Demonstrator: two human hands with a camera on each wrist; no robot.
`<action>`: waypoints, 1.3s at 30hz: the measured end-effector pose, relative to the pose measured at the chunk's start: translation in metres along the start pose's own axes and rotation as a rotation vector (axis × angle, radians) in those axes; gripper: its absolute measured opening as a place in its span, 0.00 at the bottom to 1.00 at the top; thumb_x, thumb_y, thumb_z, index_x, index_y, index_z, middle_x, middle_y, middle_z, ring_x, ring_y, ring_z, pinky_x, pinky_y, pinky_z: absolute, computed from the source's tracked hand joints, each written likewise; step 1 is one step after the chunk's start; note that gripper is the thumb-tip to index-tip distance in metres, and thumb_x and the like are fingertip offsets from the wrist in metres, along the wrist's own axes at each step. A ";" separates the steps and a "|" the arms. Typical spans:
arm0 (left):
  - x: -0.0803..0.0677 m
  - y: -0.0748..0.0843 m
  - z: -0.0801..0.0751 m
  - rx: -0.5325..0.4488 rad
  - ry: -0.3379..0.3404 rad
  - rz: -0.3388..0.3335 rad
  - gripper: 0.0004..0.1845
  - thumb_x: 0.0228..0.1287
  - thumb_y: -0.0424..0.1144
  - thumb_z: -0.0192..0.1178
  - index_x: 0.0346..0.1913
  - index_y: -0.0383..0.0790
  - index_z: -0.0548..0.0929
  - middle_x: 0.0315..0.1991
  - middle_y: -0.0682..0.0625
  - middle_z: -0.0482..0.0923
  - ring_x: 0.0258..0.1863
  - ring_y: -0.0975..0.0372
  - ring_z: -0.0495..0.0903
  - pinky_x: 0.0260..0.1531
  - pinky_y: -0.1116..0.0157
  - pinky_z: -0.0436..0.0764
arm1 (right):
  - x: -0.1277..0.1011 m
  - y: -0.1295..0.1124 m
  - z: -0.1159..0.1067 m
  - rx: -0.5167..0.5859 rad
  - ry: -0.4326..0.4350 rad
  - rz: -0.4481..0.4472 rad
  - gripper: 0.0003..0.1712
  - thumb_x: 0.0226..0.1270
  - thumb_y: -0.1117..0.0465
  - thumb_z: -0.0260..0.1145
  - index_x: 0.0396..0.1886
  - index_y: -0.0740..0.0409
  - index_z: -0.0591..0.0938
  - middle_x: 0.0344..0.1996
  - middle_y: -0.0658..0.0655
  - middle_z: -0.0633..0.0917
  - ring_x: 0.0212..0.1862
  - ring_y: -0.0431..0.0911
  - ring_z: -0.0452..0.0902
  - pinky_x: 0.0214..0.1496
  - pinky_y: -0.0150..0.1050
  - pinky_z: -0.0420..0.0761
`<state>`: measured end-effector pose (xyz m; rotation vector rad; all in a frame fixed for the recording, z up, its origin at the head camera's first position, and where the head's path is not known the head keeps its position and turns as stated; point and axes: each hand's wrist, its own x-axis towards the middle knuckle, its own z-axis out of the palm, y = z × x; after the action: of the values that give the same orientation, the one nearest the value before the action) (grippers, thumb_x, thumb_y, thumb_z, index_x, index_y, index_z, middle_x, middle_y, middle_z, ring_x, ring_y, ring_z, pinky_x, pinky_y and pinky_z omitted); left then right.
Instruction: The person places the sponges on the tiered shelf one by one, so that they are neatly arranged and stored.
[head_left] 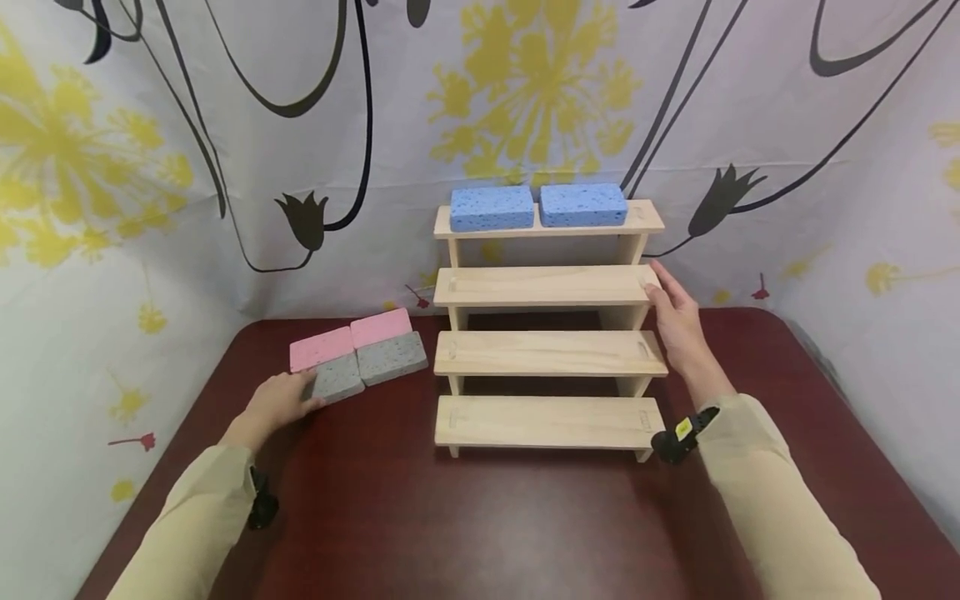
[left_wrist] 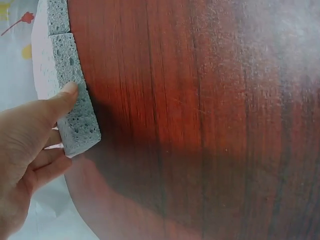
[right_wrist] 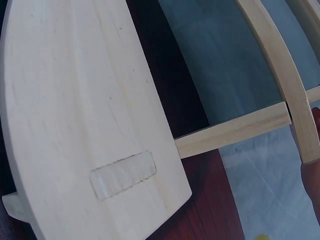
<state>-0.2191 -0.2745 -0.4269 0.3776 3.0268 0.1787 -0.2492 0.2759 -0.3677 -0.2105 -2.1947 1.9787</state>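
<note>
My left hand (head_left: 277, 402) is at the left end of the nearer grey sponge (head_left: 339, 380). In the left wrist view its thumb lies on the front side of that grey sponge (left_wrist: 80, 117), with the other fingers curled round the end. A second grey sponge (head_left: 392, 358) adjoins it on the right. Two pink sponges (head_left: 321, 347) lie just behind the grey pair. On the right, my right hand (head_left: 681, 329) grips the right end of the second board from the top of a four-step wooden rack (head_left: 551, 286). Its thumb is on top of the board.
Two blue sponges (head_left: 492, 208) sit side by side on the rack's top step. The rack's lower steps (head_left: 547, 422) are bare wood. Everything stands on a dark red wooden table (head_left: 465, 525), with a flower-patterned cloth (head_left: 390, 150) behind and at the sides.
</note>
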 end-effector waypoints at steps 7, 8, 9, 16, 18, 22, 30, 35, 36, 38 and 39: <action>-0.001 -0.004 0.001 -0.056 0.014 -0.075 0.34 0.52 0.44 0.67 0.58 0.24 0.71 0.47 0.29 0.78 0.42 0.42 0.79 0.44 0.45 0.76 | 0.000 0.001 0.002 0.013 -0.003 0.009 0.30 0.71 0.51 0.49 0.71 0.41 0.58 0.72 0.50 0.57 0.74 0.42 0.49 0.76 0.41 0.45; 0.000 -0.003 0.001 -0.071 0.019 -0.082 0.35 0.52 0.44 0.67 0.58 0.24 0.70 0.48 0.29 0.78 0.44 0.41 0.79 0.45 0.45 0.75 | 0.001 0.001 0.001 0.025 0.000 0.006 0.30 0.71 0.51 0.49 0.71 0.41 0.58 0.72 0.50 0.58 0.74 0.41 0.49 0.76 0.40 0.44; 0.001 -0.002 0.001 -0.087 0.023 -0.088 0.36 0.52 0.44 0.68 0.59 0.24 0.69 0.49 0.28 0.77 0.45 0.41 0.78 0.46 0.45 0.75 | 0.001 0.000 0.000 0.033 0.006 0.003 0.30 0.70 0.51 0.50 0.71 0.42 0.59 0.72 0.49 0.58 0.73 0.40 0.50 0.76 0.39 0.44; 0.010 0.001 -0.002 -0.170 0.011 -0.143 0.37 0.49 0.43 0.70 0.60 0.25 0.70 0.53 0.30 0.75 0.49 0.42 0.76 0.51 0.44 0.72 | 0.004 -0.003 -0.005 0.033 0.010 -0.008 0.30 0.70 0.51 0.51 0.70 0.42 0.60 0.71 0.46 0.61 0.73 0.39 0.52 0.76 0.39 0.44; 0.011 -0.002 -0.003 -0.188 -0.006 -0.149 0.37 0.49 0.43 0.70 0.59 0.25 0.70 0.53 0.30 0.75 0.49 0.42 0.75 0.51 0.44 0.72 | 0.002 -0.001 -0.003 0.041 0.009 -0.007 0.29 0.70 0.51 0.51 0.70 0.41 0.61 0.71 0.47 0.61 0.73 0.39 0.51 0.76 0.39 0.42; 0.011 -0.008 -0.001 -0.228 -0.047 -0.157 0.38 0.48 0.42 0.71 0.58 0.23 0.70 0.52 0.29 0.73 0.49 0.42 0.73 0.51 0.43 0.72 | 0.000 0.001 0.001 0.055 0.010 0.004 0.29 0.70 0.51 0.51 0.70 0.40 0.60 0.72 0.47 0.60 0.74 0.41 0.49 0.76 0.41 0.40; -0.004 -0.008 0.005 -0.202 0.008 -0.187 0.37 0.48 0.43 0.70 0.56 0.23 0.67 0.49 0.29 0.66 0.46 0.42 0.64 0.42 0.45 0.72 | -0.003 0.005 0.006 0.015 0.013 0.022 0.29 0.71 0.51 0.48 0.71 0.38 0.59 0.72 0.48 0.57 0.74 0.43 0.48 0.76 0.42 0.43; -0.002 -0.004 0.007 -0.168 0.124 -0.169 0.36 0.47 0.42 0.71 0.53 0.24 0.67 0.48 0.28 0.66 0.45 0.41 0.64 0.41 0.46 0.70 | 0.000 0.002 0.005 0.068 0.022 0.032 0.29 0.70 0.51 0.49 0.70 0.37 0.60 0.72 0.46 0.57 0.74 0.41 0.47 0.76 0.41 0.41; -0.001 -0.002 0.007 -0.168 0.128 -0.169 0.35 0.47 0.42 0.71 0.53 0.24 0.67 0.48 0.28 0.66 0.46 0.41 0.65 0.42 0.46 0.70 | 0.000 0.001 0.004 0.066 0.022 0.034 0.29 0.70 0.51 0.49 0.70 0.37 0.60 0.73 0.46 0.57 0.74 0.41 0.47 0.76 0.41 0.41; 0.001 0.000 0.007 -0.164 0.130 -0.173 0.35 0.47 0.41 0.71 0.52 0.24 0.67 0.47 0.29 0.68 0.45 0.42 0.67 0.42 0.46 0.71 | 0.001 0.000 0.003 0.044 0.010 0.035 0.29 0.70 0.50 0.48 0.70 0.36 0.59 0.73 0.46 0.56 0.74 0.41 0.46 0.76 0.41 0.41; 0.001 0.001 0.006 -0.162 0.128 -0.176 0.35 0.47 0.41 0.71 0.52 0.23 0.67 0.46 0.30 0.69 0.45 0.43 0.68 0.42 0.47 0.72 | 0.002 -0.001 0.002 0.024 0.002 0.034 0.29 0.71 0.50 0.48 0.70 0.35 0.59 0.73 0.46 0.56 0.74 0.42 0.46 0.76 0.42 0.42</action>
<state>-0.2191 -0.2727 -0.4331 0.0895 3.1193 0.4468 -0.2514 0.2742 -0.3670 -0.2485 -2.1795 2.0201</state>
